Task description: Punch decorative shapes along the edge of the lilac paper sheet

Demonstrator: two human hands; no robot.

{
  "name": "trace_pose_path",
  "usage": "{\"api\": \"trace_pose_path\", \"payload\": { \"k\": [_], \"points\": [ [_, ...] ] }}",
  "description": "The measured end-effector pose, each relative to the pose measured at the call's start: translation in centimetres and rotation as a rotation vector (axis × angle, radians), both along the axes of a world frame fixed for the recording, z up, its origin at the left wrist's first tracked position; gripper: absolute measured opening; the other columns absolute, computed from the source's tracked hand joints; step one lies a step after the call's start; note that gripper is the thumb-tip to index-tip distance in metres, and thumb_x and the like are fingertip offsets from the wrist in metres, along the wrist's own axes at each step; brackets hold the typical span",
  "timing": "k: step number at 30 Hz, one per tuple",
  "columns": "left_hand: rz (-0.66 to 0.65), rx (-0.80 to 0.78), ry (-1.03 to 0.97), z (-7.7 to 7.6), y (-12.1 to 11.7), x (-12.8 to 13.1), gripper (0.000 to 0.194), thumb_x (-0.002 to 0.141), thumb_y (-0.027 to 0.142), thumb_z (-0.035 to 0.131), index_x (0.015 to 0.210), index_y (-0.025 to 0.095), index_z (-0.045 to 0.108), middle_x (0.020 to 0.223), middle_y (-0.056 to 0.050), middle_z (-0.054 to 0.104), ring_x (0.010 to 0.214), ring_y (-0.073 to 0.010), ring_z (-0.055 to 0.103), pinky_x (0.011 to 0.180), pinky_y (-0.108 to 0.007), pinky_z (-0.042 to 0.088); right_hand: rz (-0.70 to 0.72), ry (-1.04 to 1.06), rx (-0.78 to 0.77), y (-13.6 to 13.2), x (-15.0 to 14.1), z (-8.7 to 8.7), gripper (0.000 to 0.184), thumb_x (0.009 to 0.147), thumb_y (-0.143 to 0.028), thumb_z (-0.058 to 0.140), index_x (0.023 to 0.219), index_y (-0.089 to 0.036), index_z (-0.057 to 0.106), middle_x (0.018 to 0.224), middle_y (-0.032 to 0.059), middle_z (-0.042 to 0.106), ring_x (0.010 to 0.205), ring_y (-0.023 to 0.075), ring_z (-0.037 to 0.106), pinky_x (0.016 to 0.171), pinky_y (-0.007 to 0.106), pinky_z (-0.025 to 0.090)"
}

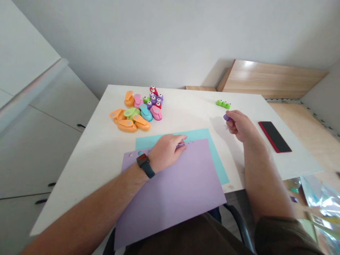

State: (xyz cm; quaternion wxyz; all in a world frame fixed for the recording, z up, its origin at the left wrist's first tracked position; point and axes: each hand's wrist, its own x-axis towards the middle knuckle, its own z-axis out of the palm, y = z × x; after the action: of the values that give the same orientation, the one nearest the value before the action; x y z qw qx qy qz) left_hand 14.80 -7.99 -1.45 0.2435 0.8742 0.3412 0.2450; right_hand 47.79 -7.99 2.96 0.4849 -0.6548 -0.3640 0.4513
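Note:
A sheet of purple paper has a row of small punched holes along its far edge and overhangs the table's front. My left hand, with a dark watch on its wrist, grips that far edge, thumb and fingers curled about it. Under the purple sheet lies a light blue sheet, showing at the back and right. Off to the right, above the table, my right hand is closed on a small purple craft punch, mostly hidden by the fingers. Just behind it are several green craft punches in a row.
Several larger lever punches, including an orange punch and a blue punch, cluster at the back left. Small purple punches with eye-like tops stand beside them. A black and red flat object lies at the right of the white table.

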Motion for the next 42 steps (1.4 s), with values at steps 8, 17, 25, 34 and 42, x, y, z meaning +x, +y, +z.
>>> {"api": "trace_pose_path", "payload": {
  "k": [8, 17, 25, 34, 42],
  "points": [
    [-0.006, -0.004, 0.000, 0.0, 0.0, 0.0, 0.029, 0.093, 0.025, 0.067, 0.121, 0.018, 0.067, 0.102, -0.007, 0.078, 0.096, -0.0236, 0.073, 0.090, -0.039, 0.055, -0.178, -0.146, -0.034, 0.7, 2.0, -1.1, 0.032, 0.071, -0.036, 0.077, 0.079, -0.025, 0.048, 0.046, -0.0099, 0.036, 0.037, 0.0057, 0.021, 0.037, 0.022, 0.010],
    [0.001, -0.011, 0.004, -0.1, 0.0, 0.0, 0.030, 0.093, 0.026, 0.067, 0.122, 0.018, 0.067, 0.103, -0.008, 0.078, 0.097, -0.0239, 0.073, 0.091, -0.039, 0.055, -0.205, -0.160, -0.056, 0.7, 1.6, -1.0, 0.032, 0.073, -0.041, 0.075, 0.078, -0.024, 0.048, 0.044, -0.0105, 0.032, 0.037, 0.0060, 0.021, 0.036, 0.022, 0.011],
    [0.007, -0.013, 0.009, -0.1, 0.0, 0.0, 0.031, 0.093, 0.026, 0.068, 0.123, 0.017, 0.067, 0.102, -0.007, 0.078, 0.097, -0.0241, 0.073, 0.090, -0.040, 0.055, -0.211, -0.200, -0.047, 0.7, 1.7, -1.1, 0.029, 0.073, -0.036, 0.074, 0.078, -0.024, 0.048, 0.045, -0.0101, 0.035, 0.036, 0.0058, 0.022, 0.035, 0.021, 0.012],
    [-0.004, -0.006, 0.019, 0.0, 0.0, 0.0, 0.030, 0.094, 0.026, 0.068, 0.122, 0.017, 0.067, 0.104, -0.007, 0.078, 0.097, -0.0232, 0.073, 0.090, -0.038, 0.054, -0.197, -0.140, 0.005, 0.9, 0.8, -0.9, 0.031, 0.082, -0.046, 0.071, 0.082, -0.025, 0.048, 0.048, -0.0092, 0.037, 0.038, 0.0066, 0.024, 0.036, 0.019, 0.013],
    [-0.001, 0.001, 0.008, -0.1, 0.1, -0.1, 0.030, 0.093, 0.026, 0.068, 0.122, 0.017, 0.067, 0.103, -0.007, 0.078, 0.097, -0.0232, 0.073, 0.091, -0.038, 0.054, -0.046, -0.097, 0.047, 0.8, -0.5, -1.4, 0.031, 0.080, -0.047, 0.074, 0.098, -0.024, 0.062, 0.064, -0.0036, 0.053, 0.047, 0.0075, 0.036, 0.038, 0.017, 0.015]
  ]
}}
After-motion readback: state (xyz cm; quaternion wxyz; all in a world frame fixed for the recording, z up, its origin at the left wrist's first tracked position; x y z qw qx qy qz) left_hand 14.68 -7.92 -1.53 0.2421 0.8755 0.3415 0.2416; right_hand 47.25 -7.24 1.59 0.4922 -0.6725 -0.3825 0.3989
